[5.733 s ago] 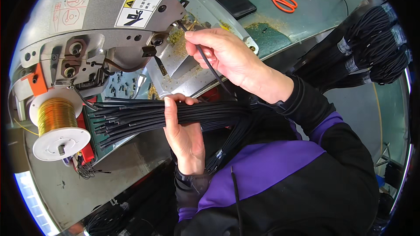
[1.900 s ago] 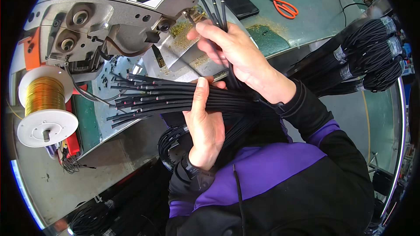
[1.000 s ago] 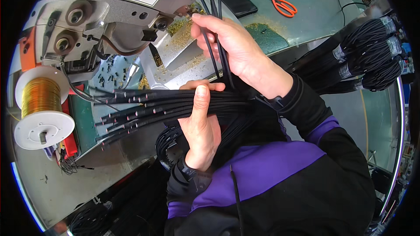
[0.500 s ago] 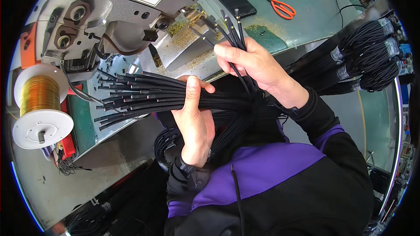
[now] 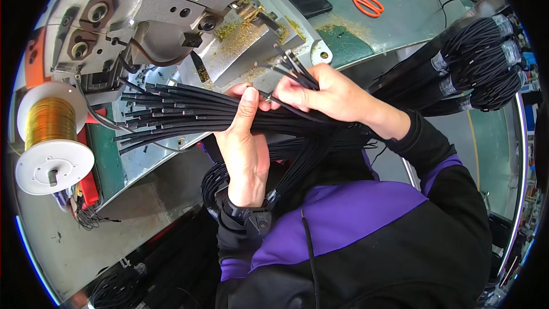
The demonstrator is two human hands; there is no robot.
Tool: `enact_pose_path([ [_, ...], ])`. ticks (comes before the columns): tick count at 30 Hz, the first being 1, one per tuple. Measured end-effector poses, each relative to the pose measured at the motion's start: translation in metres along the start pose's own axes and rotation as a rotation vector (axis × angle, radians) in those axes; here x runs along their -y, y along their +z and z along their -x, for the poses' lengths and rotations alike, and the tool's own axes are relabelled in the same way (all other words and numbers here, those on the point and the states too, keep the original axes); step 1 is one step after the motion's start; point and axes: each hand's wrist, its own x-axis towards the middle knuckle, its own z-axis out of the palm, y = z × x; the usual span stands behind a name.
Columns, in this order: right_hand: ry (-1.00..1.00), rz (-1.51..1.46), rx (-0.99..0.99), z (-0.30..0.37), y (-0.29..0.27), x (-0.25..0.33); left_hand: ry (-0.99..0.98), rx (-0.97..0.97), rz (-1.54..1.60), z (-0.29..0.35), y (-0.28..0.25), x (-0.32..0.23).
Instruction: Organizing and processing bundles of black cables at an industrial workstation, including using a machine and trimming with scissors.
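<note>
Head view: the black cord bundle [image 5: 211, 111] lies on the near side of the grey machine [image 5: 143, 11], its ends fanned out. The left hand [image 5: 245, 151] clasps it, thumb on top, wrist upright. The right hand [image 5: 331, 96], fingers curled, grips several separated cords [image 5: 297, 70] and seems to pinch one more close beside the left. The step looks like singling out a cord; next calls for freeing its end toward the machine.

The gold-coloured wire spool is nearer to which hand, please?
Left. The left hand, on the black cable bundle, is right of the spool; the right hand is farther right.
</note>
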Motion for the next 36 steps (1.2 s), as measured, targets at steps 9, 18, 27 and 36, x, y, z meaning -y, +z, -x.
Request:
enact_pose_path([
  [9, -0.085, 0.252, 0.060, -0.005, -0.008, 0.007, 0.063, 0.131, -0.210, 0.002, 0.000, -0.004],
  [18, -0.056, 0.091, 0.008, -0.002, -0.002, -0.002, 0.099, 0.210, -0.270, 0.001, 0.000, -0.003],
  [27, -0.073, 0.171, -0.032, 0.001, 0.001, -0.001, 0.113, 0.242, -0.288, 0.001, -0.001, -0.004],
  [36, 0.036, 0.080, 0.013, 0.003, 0.001, 0.010, 0.117, 0.216, -0.293, 0.002, -0.002, -0.004],
])
